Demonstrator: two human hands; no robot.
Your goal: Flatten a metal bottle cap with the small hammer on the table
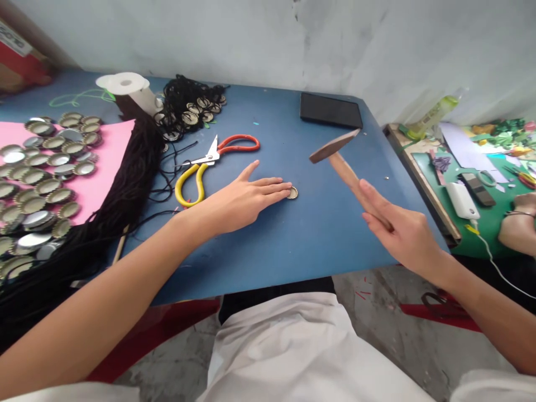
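Observation:
My left hand [247, 201] reaches over the blue table with its fingers stretched out and the thumb apart. Its fingertips touch the edge of a single bottle cap [292, 192], which lies with its hollow side up. In my right hand [397, 229] is a hammer [345, 170], gripped by its wooden handle. The hammer's metal head is raised above the table, to the right of the cap. Scissors [211, 156] with one red and one yellow handle lie spread just behind my left hand.
Many bottle caps [48, 190] cover a pink sheet [119, 153] at left, beside black cord [134, 162]. Behind are a white spool [134, 92] and corded caps [192, 109]. A black phone [330, 110] lies at the back. Another person's hand [519, 223] rests at the green table [481, 223].

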